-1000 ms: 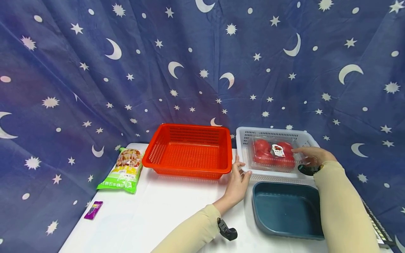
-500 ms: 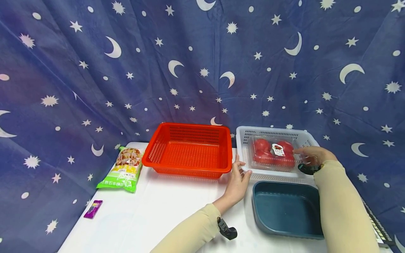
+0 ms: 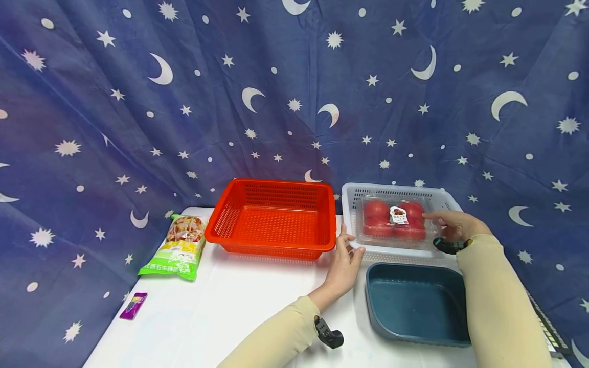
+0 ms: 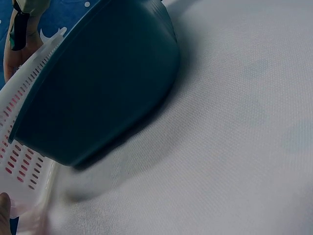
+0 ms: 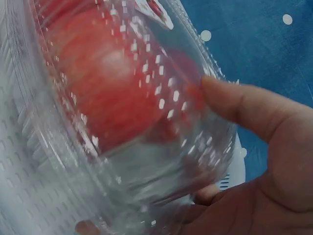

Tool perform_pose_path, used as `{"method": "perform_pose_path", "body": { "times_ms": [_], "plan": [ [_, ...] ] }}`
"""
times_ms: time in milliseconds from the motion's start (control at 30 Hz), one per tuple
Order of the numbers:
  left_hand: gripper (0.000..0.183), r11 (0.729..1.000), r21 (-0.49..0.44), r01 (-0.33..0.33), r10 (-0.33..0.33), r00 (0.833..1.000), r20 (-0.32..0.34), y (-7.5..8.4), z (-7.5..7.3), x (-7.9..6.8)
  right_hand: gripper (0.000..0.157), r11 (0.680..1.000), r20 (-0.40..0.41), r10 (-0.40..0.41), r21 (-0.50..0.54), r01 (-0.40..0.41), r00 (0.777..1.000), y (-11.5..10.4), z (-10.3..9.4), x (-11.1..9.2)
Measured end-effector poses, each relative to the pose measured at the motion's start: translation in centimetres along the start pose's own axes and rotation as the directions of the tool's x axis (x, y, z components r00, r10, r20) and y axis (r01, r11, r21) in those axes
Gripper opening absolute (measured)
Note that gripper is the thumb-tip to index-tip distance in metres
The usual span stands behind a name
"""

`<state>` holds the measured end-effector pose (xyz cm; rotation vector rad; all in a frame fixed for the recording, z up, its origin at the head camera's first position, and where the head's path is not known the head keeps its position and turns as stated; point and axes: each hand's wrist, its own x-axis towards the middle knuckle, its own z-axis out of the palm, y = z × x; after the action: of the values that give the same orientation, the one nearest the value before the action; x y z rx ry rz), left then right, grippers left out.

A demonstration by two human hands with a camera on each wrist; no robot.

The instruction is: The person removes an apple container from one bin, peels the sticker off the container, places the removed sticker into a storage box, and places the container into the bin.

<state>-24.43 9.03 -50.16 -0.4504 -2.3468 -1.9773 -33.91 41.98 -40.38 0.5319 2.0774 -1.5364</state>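
Note:
A clear plastic box of round red fruit [image 3: 378,225], with a white label on its lid, is inside the white perforated basket [image 3: 405,253] at the right. My right hand [image 3: 455,224] grips the right end of the box. In the right wrist view the thumb [image 5: 230,100] presses on the clear lid [image 5: 161,88], while fingertips show beneath the box. Whether the fruit are tomatoes or apples I cannot tell. My left hand [image 3: 342,268] holds the basket's front left corner, thumb at the front and fingers along the left side. In the left wrist view only a fingertip [image 4: 4,210] shows beside the basket.
A dark teal bin [image 3: 416,301] stands in front of the white basket. Left of it is a red perforated basket [image 3: 271,250]. Farther left lie a green food bag [image 3: 179,250] and a small purple packet [image 3: 133,305]. A starry blue curtain [image 3: 276,92] hangs behind the table.
The fruit box has shifted slightly left and looks a little raised, with my right hand moving along with it. My left hand stays at the basket corner. The head view has shifted slightly.

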Motion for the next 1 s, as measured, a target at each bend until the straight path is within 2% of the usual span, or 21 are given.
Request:
{"method": "perform_pose_path", "body": {
  "times_ms": [200, 300, 433, 600, 867, 1000],
  "plan": [
    [0.034, 1.0, -0.007, -0.011, 0.011, 1.0, -0.009, 0.0, 0.1, -0.1, 0.097, 0.981, 0.106, 0.011, 0.192, -0.031, 0.994, -0.6, 0.5, 0.2],
    [0.035, 1.0, -0.006, -0.008, 0.008, 1.0, -0.003, 0.0, 0.0, -0.1, 0.094, 0.96, 0.12, 0.008, 0.276, -0.041, 0.993, -0.9, 0.7, 0.1],
    [0.035, 1.0, 0.002, -0.015, 0.015, 1.0, 0.0, 0.0, 0.0, -0.1, 0.089, 0.957, 0.115, 0.004, 0.289, -0.037, 0.993, -1.2, 0.9, -0.3],
    [0.035, 1.0, 0.007, -0.017, 0.017, 1.0, 0.003, 0.1, -0.1, -0.1, 0.086, 0.967, 0.103, 0.01, 0.252, -0.036, 0.995, -1.3, 1.0, -0.5],
    [0.034, 1.0, 0.022, -0.007, 0.007, 1.0, 0.006, 0.0, -0.1, -0.1, 0.091, 0.957, 0.099, 0.024, 0.285, -0.052, 0.995, -1.6, 1.2, -0.2],
    [0.031, 1.0, 0.019, -0.008, 0.008, 1.0, -0.001, 0.0, -0.1, -0.1, 0.088, 0.953, 0.086, 0.041, 0.295, -0.064, 0.996, -1.6, 1.3, -0.3]
  ]
}}
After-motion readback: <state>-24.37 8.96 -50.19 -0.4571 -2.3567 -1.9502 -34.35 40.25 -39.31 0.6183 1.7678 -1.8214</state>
